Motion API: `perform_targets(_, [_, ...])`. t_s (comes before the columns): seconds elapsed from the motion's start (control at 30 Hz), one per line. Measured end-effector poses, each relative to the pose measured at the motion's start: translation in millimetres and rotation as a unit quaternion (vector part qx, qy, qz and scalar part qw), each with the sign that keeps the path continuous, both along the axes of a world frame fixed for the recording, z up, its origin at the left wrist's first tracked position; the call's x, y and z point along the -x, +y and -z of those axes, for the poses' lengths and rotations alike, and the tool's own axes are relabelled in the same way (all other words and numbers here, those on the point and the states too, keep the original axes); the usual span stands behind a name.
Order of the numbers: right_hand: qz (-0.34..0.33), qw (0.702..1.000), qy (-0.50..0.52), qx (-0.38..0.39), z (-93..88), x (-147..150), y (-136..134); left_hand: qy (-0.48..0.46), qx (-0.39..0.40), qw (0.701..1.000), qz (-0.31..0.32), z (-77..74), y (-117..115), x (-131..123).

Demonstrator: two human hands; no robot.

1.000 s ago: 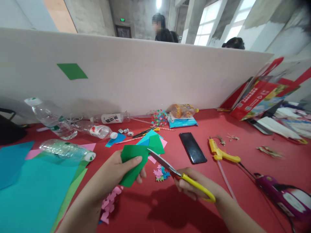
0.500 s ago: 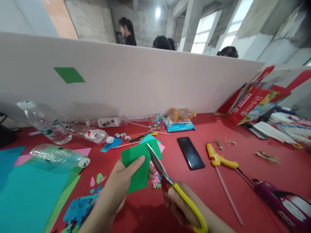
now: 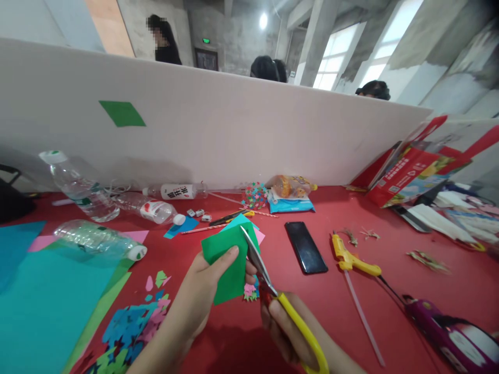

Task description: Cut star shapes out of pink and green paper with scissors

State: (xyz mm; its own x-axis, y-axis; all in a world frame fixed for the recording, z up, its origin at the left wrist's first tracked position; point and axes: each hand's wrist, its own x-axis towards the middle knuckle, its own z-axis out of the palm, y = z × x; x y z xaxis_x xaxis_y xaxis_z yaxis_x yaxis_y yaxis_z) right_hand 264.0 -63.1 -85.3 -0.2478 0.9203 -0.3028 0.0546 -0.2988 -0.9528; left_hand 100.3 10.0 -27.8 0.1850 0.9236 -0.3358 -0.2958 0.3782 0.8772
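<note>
Green paper (image 3: 231,280) pinched tight in left fingers (image 3: 227,256), scissors (image 3: 298,320) gripped in curled right fingers (image 3: 276,310): swings blades (image 3: 256,257) from ten toward eleven o'clock, likely realigning cut.

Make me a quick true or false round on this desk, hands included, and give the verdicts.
1. The left hand holds green paper. True.
2. The right hand holds yellow-handled scissors. True.
3. The phone lies left of the yellow glue gun. True.
4. The right hand holds the glue gun. False: the glue gun is on the red table.
5. The green paper lies under the phone. False: it is in the left hand.
</note>
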Motion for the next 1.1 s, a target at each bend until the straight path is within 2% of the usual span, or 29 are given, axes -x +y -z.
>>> perform_targets(0.1, [-0.013,1.000,-0.006,-0.025,-2.7,1,0,-0.003,-0.005,1.000,0.003,-0.8,-1,0])
perform_targets(0.27, [-0.023,0.999,-0.020,-0.017,0.2,-4,-3,0.007,-0.004,1.000,0.001,-5.0,-2,1])
perform_targets(0.47, [-0.001,0.998,0.020,-0.059,10.8,-8,-6,0.047,0.002,0.999,0.007,-23.2,-7,4])
perform_targets(0.6, [0.022,0.999,0.029,-0.022,11.5,-7,-12,0.050,0.006,0.998,0.021,-30.5,-8,5])
perform_targets(0.73, [0.027,0.999,0.015,-0.017,7.1,-9,-12,0.052,0.012,0.998,0.022,-28.4,-7,7])
perform_targets(0.87, [-0.033,0.999,-0.019,-0.033,-1.9,-11,-3,0.057,0.008,0.996,0.063,-22.5,0,13])
perform_targets(0.97, [-0.016,0.999,-0.032,-0.029,-5.7,-12,3,0.053,-0.001,0.994,0.098,-20.9,6,19])
perform_targets(1.1, [0.033,0.999,-0.030,-0.008,-1.4,-12,4,-0.012,-0.038,0.995,0.087,-22.4,11,31])
